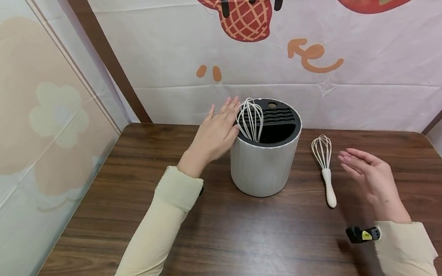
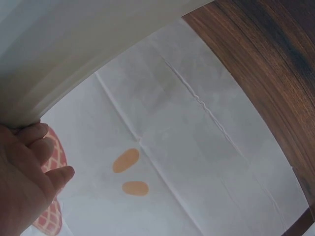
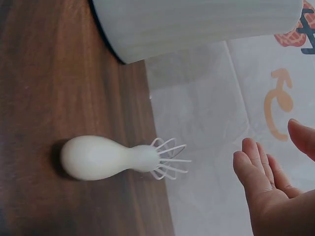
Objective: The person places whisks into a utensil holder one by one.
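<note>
A white utensil holder [image 1: 260, 170] with a black slotted top stands on the table. One whisk [image 1: 249, 121] is in it, wire end up and leaning to the left side of the opening; its handle is hidden inside. My left hand [image 1: 215, 132] rests against the holder's left rim with fingers extended, and in the left wrist view its fingertips are at the holder's wall [image 2: 74, 64]. A second white whisk [image 1: 328, 183] lies on the table right of the holder, wires toward the back. To its right my right hand [image 1: 370, 172] hovers with straight fingers, holding nothing.
The dark wooden table [image 1: 256, 253] runs back to a printed white cloth [image 1: 167, 39]. Another cloth with a flower print [image 1: 58, 113] hangs along the left side. A black wrist camera [image 1: 362, 234] is strapped at the right sleeve.
</note>
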`<control>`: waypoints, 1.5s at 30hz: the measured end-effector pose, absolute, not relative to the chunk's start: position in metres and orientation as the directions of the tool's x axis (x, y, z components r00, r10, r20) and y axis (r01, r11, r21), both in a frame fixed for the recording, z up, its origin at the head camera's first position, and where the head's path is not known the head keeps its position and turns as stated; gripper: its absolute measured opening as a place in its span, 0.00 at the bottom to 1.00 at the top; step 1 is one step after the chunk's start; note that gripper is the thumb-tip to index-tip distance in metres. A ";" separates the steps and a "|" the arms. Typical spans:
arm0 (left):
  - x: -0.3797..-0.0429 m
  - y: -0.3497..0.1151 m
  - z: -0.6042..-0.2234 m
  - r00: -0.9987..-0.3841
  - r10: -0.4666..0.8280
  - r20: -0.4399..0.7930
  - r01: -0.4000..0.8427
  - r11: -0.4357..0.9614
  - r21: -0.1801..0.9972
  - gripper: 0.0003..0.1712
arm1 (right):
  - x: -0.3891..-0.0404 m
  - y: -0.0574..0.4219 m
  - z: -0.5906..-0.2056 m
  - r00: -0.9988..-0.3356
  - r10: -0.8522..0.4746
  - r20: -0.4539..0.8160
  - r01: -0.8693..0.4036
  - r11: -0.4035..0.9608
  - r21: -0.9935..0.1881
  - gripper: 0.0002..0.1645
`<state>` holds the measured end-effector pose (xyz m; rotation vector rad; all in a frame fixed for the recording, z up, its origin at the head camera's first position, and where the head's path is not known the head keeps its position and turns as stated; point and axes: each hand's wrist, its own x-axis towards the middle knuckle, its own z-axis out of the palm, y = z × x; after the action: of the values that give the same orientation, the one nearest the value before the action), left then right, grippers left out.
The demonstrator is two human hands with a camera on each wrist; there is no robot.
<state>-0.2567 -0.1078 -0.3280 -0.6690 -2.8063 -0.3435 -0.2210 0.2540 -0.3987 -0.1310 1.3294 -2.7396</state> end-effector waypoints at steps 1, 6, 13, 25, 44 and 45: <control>-0.257 -0.108 -0.328 -0.867 0.411 0.282 0.467 0.868 0.170 0.32 | -0.221 0.255 -0.401 -0.992 -0.125 0.030 0.055 -0.624 -0.780 0.15; -0.256 -0.108 -0.328 -0.863 0.413 0.292 0.472 0.864 0.176 0.32 | -0.219 0.259 -0.411 -0.989 -0.150 -0.012 0.105 -0.631 -0.768 0.16; -0.256 -0.108 -0.328 -0.863 0.415 0.290 0.474 0.863 0.176 0.33 | -0.218 0.265 -0.424 -0.984 -0.171 -0.058 0.147 -0.573 -0.806 0.15; -0.257 -0.107 -0.328 -0.867 0.407 0.288 0.467 0.865 0.184 0.33 | -0.215 0.266 -0.442 -0.980 -0.162 -0.115 0.182 -0.494 -0.850 0.14; -0.257 -0.108 -0.328 -0.875 0.401 0.273 0.458 0.868 0.191 0.33 | -0.216 0.261 -0.452 -0.967 -0.142 -0.212 0.251 -0.382 -0.889 0.11; -0.257 -0.108 -0.328 -0.875 0.402 0.272 0.458 0.868 0.192 0.33 | -0.217 0.261 -0.453 -0.966 -0.139 -0.218 0.254 -0.367 -0.895 0.10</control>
<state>-0.2566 -0.1076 -0.3279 -0.6573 -2.8175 -0.3700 -0.2168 0.2607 -0.4528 0.1529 1.6077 -2.4115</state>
